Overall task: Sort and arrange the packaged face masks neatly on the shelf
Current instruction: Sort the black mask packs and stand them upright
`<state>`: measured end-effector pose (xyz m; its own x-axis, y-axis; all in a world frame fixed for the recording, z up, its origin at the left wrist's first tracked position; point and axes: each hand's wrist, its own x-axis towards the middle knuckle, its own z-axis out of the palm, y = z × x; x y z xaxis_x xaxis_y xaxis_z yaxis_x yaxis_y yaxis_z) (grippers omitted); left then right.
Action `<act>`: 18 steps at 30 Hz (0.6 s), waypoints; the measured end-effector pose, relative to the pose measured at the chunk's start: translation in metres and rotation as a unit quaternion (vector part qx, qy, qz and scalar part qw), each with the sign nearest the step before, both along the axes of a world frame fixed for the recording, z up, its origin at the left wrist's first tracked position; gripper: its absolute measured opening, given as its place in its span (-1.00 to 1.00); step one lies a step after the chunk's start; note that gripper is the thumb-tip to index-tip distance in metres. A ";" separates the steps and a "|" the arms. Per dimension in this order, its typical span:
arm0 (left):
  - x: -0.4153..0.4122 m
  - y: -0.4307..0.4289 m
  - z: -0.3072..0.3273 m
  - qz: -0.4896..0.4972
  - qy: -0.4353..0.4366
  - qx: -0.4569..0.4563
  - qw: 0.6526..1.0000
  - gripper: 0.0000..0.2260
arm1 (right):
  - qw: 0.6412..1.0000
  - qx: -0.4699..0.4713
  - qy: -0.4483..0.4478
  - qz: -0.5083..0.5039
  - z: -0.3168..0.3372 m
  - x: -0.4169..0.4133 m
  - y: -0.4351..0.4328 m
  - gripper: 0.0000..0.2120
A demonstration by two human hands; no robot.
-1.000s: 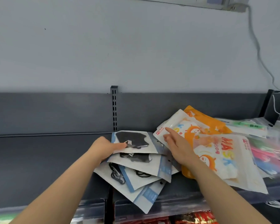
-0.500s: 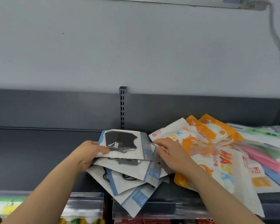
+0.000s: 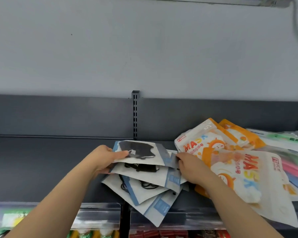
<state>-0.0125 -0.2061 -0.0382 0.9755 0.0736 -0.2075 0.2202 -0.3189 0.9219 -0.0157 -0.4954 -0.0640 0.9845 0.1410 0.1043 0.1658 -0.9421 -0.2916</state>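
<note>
top black-mask packet (image 3: 141, 151) gripped at left edge by left hand (image 3: 102, 158) — thumb on top, right edge pinched by fingers of right hand (image 3: 192, 170), further packets (image 3: 144, 188) fanned beneath on shelf (image 3: 41, 169)

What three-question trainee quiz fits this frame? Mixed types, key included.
1. True or false: the left hand grips the top white-and-blue plastic packet holding a black mask.
2. The orange-and-white printed MASK pouches lie where relative to that packet? A left; B right; C underneath.
3. Fill in: the lower white-and-blue packets lie ____, not squared up, on the dark grey metal shelf.
Key: 1 true; 2 B; 3 fanned out.
</note>
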 end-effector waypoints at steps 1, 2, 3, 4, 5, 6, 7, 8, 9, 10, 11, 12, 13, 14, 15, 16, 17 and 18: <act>0.001 -0.004 0.002 -0.005 -0.003 0.014 1.000 -0.62 | 1.000 0.005 0.002 0.004 -0.001 0.000 0.000 -0.79; 0.002 -0.007 0.003 -0.012 -0.004 0.021 1.000 -0.62 | 1.000 0.011 0.004 0.010 -0.001 0.000 0.001 -0.76; 0.004 -0.009 0.003 -0.018 -0.004 0.019 1.000 -0.64 | 1.000 0.019 0.006 0.016 -0.002 -0.001 0.002 -0.71; 0.005 -0.009 0.002 -0.021 -0.001 0.007 1.000 -0.66 | 0.999 0.032 0.005 0.020 -0.002 -0.002 0.003 -0.67; 0.005 -0.006 0.001 -0.022 0.006 -0.011 1.000 -0.67 | 0.999 0.048 0.000 0.021 -0.001 -0.002 0.003 -0.66; 0.004 -0.001 0.000 -0.025 0.015 -0.036 0.999 -0.69 | 0.998 0.064 -0.008 0.019 0.000 -0.003 0.003 -0.66; 0.003 0.005 -0.001 -0.033 0.023 -0.065 0.997 -0.70 | 0.997 0.078 -0.014 0.011 0.001 -0.003 0.001 -0.66; 0.002 0.012 -0.002 -0.042 0.031 -0.097 0.994 -0.69 | 0.996 0.089 -0.016 0.001 0.002 -0.003 0.000 -0.66; 0.000 0.019 -0.003 -0.051 0.036 -0.126 0.990 -0.67 | 0.995 0.098 -0.013 -0.010 0.004 -0.002 -0.002 -0.64; -0.001 0.026 -0.005 -0.059 0.036 -0.149 0.986 -0.67 | 0.995 0.102 -0.010 -0.017 0.005 -0.002 -0.003 -0.64; -0.003 0.033 -0.006 -0.068 0.034 -0.166 0.983 -0.67 | 0.994 0.104 -0.010 -0.019 0.006 -0.002 -0.004 -0.64; -0.005 0.039 -0.007 -0.077 0.031 -0.178 0.980 -0.66 | 0.994 0.105 -0.012 -0.017 0.007 -0.002 -0.005 -0.64; -0.006 0.044 -0.007 -0.086 0.027 -0.188 0.978 -0.65 | 0.994 0.110 -0.012 -0.015 0.008 -0.002 -0.005 -0.63; -0.007 0.049 -0.008 -0.093 0.024 -0.194 0.976 -0.64 | 0.993 0.116 -0.012 -0.011 0.009 -0.003 -0.005 -0.61; -0.008 0.051 -0.008 -0.098 0.022 -0.199 0.975 -0.61 | 0.992 0.123 -0.009 -0.004 0.010 -0.005 -0.004 -0.59; -0.008 0.052 -0.009 -0.099 0.020 -0.200 0.974 -0.58 | 0.991 0.130 -0.006 0.009 0.011 -0.006 -0.003 -0.58; -0.009 0.053 -0.010 -0.097 0.015 -0.202 0.974 -0.54 | 0.991 0.135 -0.004 0.024 0.011 -0.007 0.000 -0.60; -0.009 0.053 -0.011 -0.093 0.008 -0.205 0.974 -0.49 | 0.990 0.134 -0.004 0.036 0.011 -0.008 0.003 -0.65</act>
